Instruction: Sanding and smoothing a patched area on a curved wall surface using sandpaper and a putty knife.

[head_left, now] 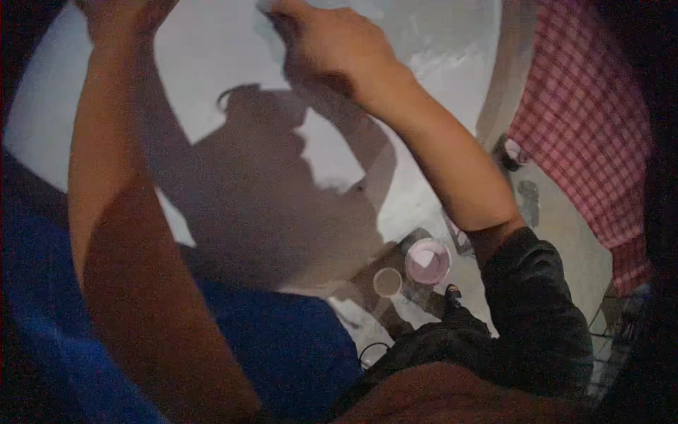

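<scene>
My right hand is raised against a pale white surface, fingers curled together. A thin, light-edged piece shows at its fingertips by the top edge, too blurred for me to name. Up in the top left corner is my left hand, close to the same surface, its fingers cut off by the picture's edge. A large shadow of a head and arms falls on the surface between my forearms. Wet-looking grey and white smears mark the surface right of my right hand.
Below my right forearm stand a pink bucket with pale contents and a smaller round container. Red checked cloth hangs at the right, seemingly someone's clothing. Blue fabric fills the lower left. The surroundings are dim.
</scene>
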